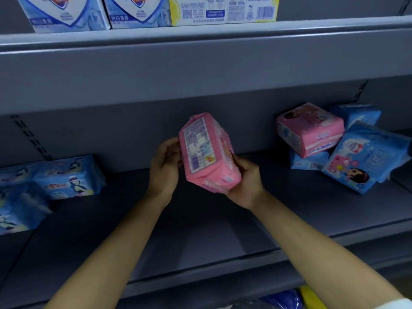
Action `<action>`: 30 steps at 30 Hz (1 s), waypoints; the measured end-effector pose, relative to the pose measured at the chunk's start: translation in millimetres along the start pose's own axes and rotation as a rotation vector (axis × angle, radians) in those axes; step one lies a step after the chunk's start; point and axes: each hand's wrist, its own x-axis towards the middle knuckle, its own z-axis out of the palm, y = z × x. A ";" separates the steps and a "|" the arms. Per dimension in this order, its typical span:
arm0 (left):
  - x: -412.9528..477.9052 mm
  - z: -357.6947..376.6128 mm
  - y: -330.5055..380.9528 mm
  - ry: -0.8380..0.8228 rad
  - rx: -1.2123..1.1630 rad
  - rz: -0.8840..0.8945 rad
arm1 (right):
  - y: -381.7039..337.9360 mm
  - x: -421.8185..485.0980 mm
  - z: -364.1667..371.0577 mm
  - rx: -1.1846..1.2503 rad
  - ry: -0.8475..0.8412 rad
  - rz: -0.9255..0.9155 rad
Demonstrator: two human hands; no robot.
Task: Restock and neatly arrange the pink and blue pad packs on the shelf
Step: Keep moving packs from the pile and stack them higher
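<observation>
Between left fingers (172, 148) and right fingers (240, 166), tilted pink pack (206, 152).

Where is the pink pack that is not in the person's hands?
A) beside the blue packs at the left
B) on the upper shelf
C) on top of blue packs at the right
C: the loose pink pack lies tilted atop the blue packs at the shelf's right end.

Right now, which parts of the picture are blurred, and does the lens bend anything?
Head view: the held pink pad pack is motion-blurred; the blue pad packs at the left edge are smeared; the upper shelf edge bows slightly, likely wide-angle distortion; light is dim.
</observation>
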 end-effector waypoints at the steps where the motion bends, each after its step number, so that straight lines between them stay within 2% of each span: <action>1: -0.8 -5.8 0.5 -0.020 -0.025 0.011 | 2.1 0.3 3.1 0.008 0.034 0.004; 3: -1.8 -19.2 3.1 -0.078 -0.052 0.040 | 4.8 -0.6 11.9 -0.012 0.021 0.071; 6: -1.6 -40.1 11.0 -0.201 -0.091 0.072 | 11.2 0.0 20.5 -0.107 -0.116 0.238; 10: -5.7 -68.3 23.4 -0.267 -0.140 0.064 | 24.4 -1.7 40.4 -0.158 -0.235 0.310; 13: -14.7 -94.5 32.8 -0.336 -0.062 0.094 | 38.2 -1.8 59.4 -0.194 -0.191 0.321; 17: -24.8 -132.6 38.2 -0.347 0.063 0.102 | 59.4 0.9 82.7 -0.328 -0.080 0.278; 21: -36.0 -162.8 39.3 -0.190 0.248 0.089 | 79.7 3.8 107.6 -0.460 0.118 0.193; 25: -52.0 -193.1 30.4 -0.057 0.196 0.055 | 103.7 -3.8 137.7 -0.549 0.341 0.065; 28: -64.4 -217.3 30.3 0.006 0.200 0.014 | 124.3 -13.2 159.7 -0.649 0.329 -0.244; 30: -74.0 -231.7 32.3 0.042 0.253 0.005 | 138.2 -26.3 171.4 -0.724 0.219 -0.437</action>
